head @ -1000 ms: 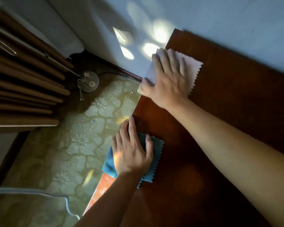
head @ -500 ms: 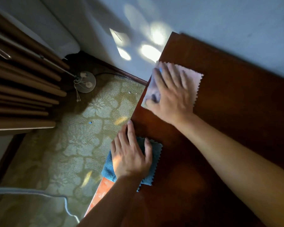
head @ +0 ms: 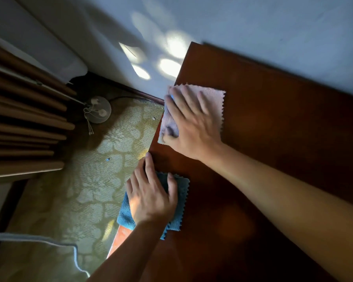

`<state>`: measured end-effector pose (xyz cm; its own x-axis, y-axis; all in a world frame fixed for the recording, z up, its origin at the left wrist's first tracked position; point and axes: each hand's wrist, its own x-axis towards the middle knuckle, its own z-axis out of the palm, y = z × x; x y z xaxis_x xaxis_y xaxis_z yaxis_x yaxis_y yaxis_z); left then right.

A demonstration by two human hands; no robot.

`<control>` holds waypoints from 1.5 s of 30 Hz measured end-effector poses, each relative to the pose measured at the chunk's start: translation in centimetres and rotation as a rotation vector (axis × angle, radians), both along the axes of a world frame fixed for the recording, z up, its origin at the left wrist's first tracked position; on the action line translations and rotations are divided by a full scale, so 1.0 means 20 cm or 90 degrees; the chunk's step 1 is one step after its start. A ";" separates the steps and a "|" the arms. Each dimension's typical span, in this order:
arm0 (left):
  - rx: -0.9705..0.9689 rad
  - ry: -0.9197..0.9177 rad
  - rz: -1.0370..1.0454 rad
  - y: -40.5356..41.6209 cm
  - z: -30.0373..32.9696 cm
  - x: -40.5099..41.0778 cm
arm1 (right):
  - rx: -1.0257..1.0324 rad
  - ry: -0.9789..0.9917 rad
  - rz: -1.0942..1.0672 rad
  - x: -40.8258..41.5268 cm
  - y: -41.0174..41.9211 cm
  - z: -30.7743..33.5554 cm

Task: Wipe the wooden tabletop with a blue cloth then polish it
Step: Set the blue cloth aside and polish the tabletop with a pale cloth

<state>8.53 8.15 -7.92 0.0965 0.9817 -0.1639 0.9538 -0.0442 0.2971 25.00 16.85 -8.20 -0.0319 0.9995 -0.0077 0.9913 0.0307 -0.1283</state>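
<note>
Head view: left hand [head: 151, 200] flat on blue cloth [head: 180, 204], right hand [head: 192, 127] flat on pink cloth [head: 213, 98], fingers straight, polishing surface [head: 273, 139] probably underway.

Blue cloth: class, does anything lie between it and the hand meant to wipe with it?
Nothing visible. The left hand already rests flat on the blue cloth at the tabletop edge; the right hand presses the pink cloth.

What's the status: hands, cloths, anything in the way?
Left hand flat on blue cloth at tabletop edge. Right hand flat on pale pink cloth. Nothing in the way in view.
</note>
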 end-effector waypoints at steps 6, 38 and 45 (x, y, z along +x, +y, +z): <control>0.004 -0.004 0.005 0.00 0.00 0.00 | -0.045 -0.042 -0.079 0.34 0.19 0.02; 0.023 0.001 -0.014 -0.02 -0.01 -0.01 | 0.016 0.027 -0.110 0.05 -0.69 -0.02; 0.034 -0.006 -0.009 -0.02 -0.01 -0.01 | -0.001 -0.012 -0.187 0.52 -0.33 -0.01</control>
